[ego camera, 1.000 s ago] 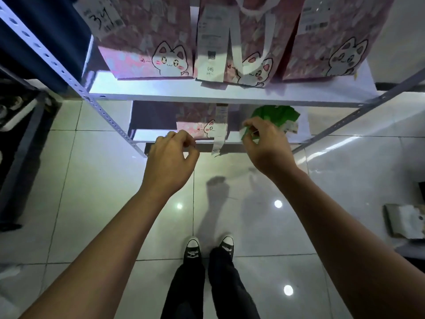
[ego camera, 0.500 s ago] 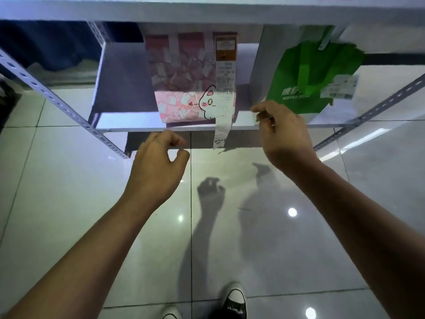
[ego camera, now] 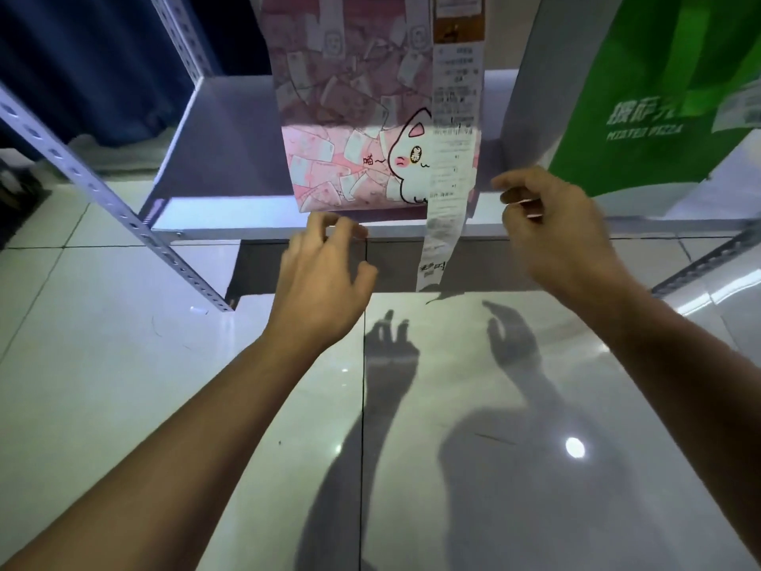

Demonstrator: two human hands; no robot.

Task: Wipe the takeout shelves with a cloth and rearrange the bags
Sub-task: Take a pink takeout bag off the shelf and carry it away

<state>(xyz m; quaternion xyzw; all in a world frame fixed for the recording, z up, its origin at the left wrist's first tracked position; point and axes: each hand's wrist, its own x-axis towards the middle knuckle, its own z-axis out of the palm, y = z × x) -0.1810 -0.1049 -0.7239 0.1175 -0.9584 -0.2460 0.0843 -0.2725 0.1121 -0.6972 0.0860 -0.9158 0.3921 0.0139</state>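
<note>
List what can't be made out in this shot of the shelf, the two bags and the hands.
- Pink cat bag, head view: top and handles cut off by the upper edge.
- Green bag, head view: top and right side cut off by the frame.
- Receipt, head view: print too small and blurred to read.
- Right hand, head view: fingertips motion-blurred; whether they pinch something can't be told.
- Left hand: contact with the shelf edge unclear.

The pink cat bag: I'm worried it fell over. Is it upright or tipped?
Upright. The pink cat bag stands on its base on the shelf, its receipt hanging straight down past the shelf's edge.
</note>
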